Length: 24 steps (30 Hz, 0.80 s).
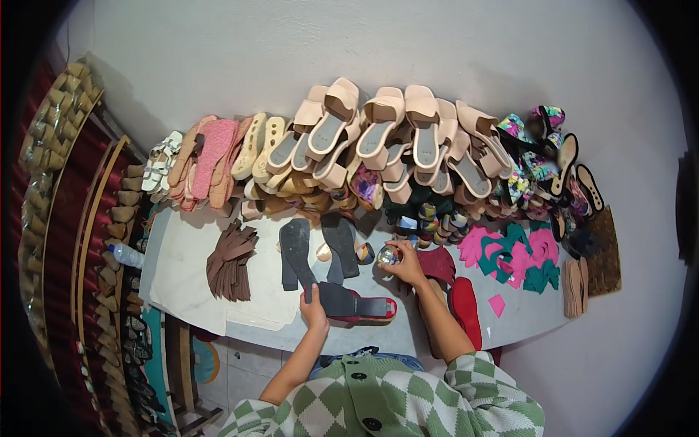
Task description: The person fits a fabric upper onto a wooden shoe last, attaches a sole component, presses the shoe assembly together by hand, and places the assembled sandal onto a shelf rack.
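My left hand (314,313) grips one end of a shoe (357,304), which lies sole up near the table's front edge. Its underside is dark, with red along the side and at the far end. Above and to the right of it, my right hand (405,265) pinches a small, shiny, rounded piece (389,255) between thumb and fingers; its kind cannot be made out. Two dark soles (294,244) lie just beyond my left hand. Beside my right forearm rest a dark red piece (438,264) and a bright red sole (464,309).
Beige heeled sandals (335,120) are piled along the wall, with pink insoles (215,156) to their left. Brown strips (233,262) fan out on the white table (189,291). Pink and green cut pieces (510,255) lie at right. Shelves of wooden-looking forms (120,233) stand at left.
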Motion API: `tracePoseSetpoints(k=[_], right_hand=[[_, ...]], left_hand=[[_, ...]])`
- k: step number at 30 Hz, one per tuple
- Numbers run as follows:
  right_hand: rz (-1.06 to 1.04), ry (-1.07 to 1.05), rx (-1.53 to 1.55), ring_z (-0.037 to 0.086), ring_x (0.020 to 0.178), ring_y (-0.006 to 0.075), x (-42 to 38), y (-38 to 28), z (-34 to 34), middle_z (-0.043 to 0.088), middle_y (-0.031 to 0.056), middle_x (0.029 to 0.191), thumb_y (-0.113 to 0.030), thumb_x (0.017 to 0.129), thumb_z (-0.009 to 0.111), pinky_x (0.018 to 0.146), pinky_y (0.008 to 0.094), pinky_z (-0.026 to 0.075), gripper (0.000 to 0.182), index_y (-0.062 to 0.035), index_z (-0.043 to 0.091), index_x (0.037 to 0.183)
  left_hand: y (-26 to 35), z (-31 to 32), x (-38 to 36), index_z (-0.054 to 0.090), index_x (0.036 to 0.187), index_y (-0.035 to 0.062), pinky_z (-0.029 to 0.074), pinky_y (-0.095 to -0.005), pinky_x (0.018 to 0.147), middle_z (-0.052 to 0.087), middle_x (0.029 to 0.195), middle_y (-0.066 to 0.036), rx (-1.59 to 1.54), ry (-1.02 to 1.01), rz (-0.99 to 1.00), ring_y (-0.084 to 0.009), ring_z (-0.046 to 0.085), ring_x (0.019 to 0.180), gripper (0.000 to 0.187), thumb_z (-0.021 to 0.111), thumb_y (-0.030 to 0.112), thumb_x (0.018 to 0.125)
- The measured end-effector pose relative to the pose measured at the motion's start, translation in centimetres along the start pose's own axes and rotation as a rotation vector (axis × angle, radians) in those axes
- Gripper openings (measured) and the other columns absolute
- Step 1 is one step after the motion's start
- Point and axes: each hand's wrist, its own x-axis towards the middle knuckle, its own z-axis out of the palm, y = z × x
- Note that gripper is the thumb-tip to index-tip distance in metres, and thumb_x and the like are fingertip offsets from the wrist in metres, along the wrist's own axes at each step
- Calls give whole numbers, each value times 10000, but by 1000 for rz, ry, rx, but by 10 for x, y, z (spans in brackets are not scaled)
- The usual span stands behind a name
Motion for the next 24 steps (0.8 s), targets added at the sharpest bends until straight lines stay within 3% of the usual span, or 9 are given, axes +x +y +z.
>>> tracePoseSetpoints(k=[1,2,5,6,9,13,16,24], right_hand=[[56,-9,53,479,969,236,-5,-6,-4,449,108,986,-201,549,837,859,324,418,599,-70,585,1076],[4,16,17,506,938,178,-11,-12,-8,489,76,993,-134,578,838,837,290,435,584,-65,564,1089],[161,-23,463,535,881,134,-28,-14,-12,534,45,982,-86,602,828,806,259,447,588,-61,525,1105],[94,7,451,542,841,96,-34,-11,-11,558,16,963,-45,623,815,759,233,457,600,-64,478,1119],[262,36,617,542,851,103,-56,-8,-17,562,22,961,-30,619,814,729,233,458,613,-73,461,1118],[544,57,810,548,835,77,-82,-23,-25,589,16,953,-35,754,709,655,195,440,472,-84,456,1149],[518,109,833,549,817,62,-98,-13,-20,599,22,992,-58,803,666,622,183,429,405,-80,468,1156],[521,164,685,547,822,57,-115,-20,-13,609,31,1007,-64,797,672,610,178,426,402,-74,491,1156]], left_hand=[[-1,0,3,545,1013,9,463,-281,763,593,939,-72,5,0,0,-148,563,840,312,636,262,855],[-3,0,5,548,1009,12,465,-281,762,594,934,-68,10,-12,1,-150,566,836,310,636,265,855],[-4,0,9,550,1008,10,465,-279,763,595,935,-67,25,-22,-1,-153,569,834,311,633,269,856],[3,3,3,551,1006,9,464,-277,762,597,938,-65,46,-25,0,-153,570,837,311,629,272,859],[2,4,5,562,981,31,482,-279,728,609,906,-61,44,-23,29,-150,587,794,250,602,255,877],[2,3,7,562,995,31,494,-286,719,611,924,-65,52,-42,11,-161,597,807,255,605,252,875],[5,3,3,551,1007,16,465,-278,760,597,938,-67,37,-51,9,-151,569,844,315,629,283,858],[2,1,9,551,1002,24,467,-279,751,594,936,-65,56,-87,10,-149,567,839,308,627,287,858]])
